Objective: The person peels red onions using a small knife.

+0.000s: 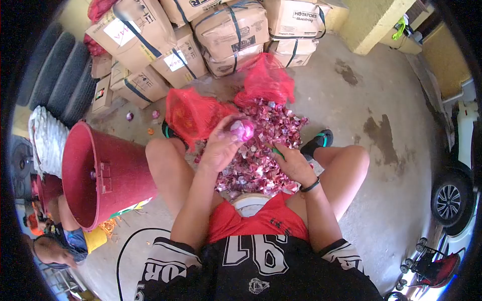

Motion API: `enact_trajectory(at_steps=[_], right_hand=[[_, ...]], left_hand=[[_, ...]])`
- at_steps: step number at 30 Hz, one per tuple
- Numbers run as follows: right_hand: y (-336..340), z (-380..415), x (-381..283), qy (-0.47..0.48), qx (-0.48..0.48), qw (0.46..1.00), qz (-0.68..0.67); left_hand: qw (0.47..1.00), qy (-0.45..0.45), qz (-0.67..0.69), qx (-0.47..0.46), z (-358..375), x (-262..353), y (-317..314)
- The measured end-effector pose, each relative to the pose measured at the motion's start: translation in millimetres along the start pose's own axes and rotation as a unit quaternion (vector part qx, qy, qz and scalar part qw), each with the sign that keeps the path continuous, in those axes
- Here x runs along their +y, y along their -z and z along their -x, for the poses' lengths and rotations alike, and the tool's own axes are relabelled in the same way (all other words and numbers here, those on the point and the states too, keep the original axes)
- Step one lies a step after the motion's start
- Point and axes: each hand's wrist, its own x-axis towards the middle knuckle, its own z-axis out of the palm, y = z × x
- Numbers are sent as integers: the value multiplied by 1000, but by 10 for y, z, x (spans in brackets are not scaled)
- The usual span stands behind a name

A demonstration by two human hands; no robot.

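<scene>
A purple-red onion (244,131) rests in the closed fingers of my left hand (223,145), raised over the floor between my knees. To its right, my right hand (295,163) is closed around a green handle (277,153), apparently a small knife whose blade I cannot make out. Beneath both hands spreads a heap of purple onion skins (266,168). Two red mesh sacks lie beyond my hands: one sack (188,113) at the left of the heap, the other sack (268,83) at its far edge.
A large red tub (108,175) stands left of my knee. Cardboard boxes (231,30) are stacked at the back, tyres (63,75) at far left. Another person (55,248) sits at lower left. A car wheel (449,198) and a stroller (437,266) are on the right.
</scene>
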Motion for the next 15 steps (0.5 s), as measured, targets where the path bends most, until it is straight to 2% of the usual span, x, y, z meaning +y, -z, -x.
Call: enact_trajectory(at_steps=[3, 4, 5, 6, 7, 9, 12, 14, 15], right_hand=[[26, 1, 28, -2, 13, 1000, 5], [37, -16, 9, -4, 18, 1000, 1], [47, -31, -10, -7, 8, 1000, 5], [56, -42, -30, -10, -2, 1000, 8], [47, -49, -39, -15, -12, 1000, 11], [-15, -69, -35, 0, -19, 1000, 10], [-152, -160, 56, 11, -45, 999, 6], [-158, -188, 6, 7, -48, 999, 19], [-141, -218, -27, 4, -50, 998, 26]], left_hand=[[995, -59, -30, 74, 43, 419, 117], [992, -116, -26, 33, 35, 637, 246], [979, -161, 46, 116, 40, 901, 390], [964, -231, 32, 125, 105, 1230, 473], [950, -296, 88, 44, 112, 1593, 757], [875, -430, 222, 28, 239, 2063, 710], [894, -425, 141, -12, 182, 2220, 797], [925, -350, 9, 146, -35, 2084, 1093], [921, -316, -19, 227, -176, 1934, 1223]])
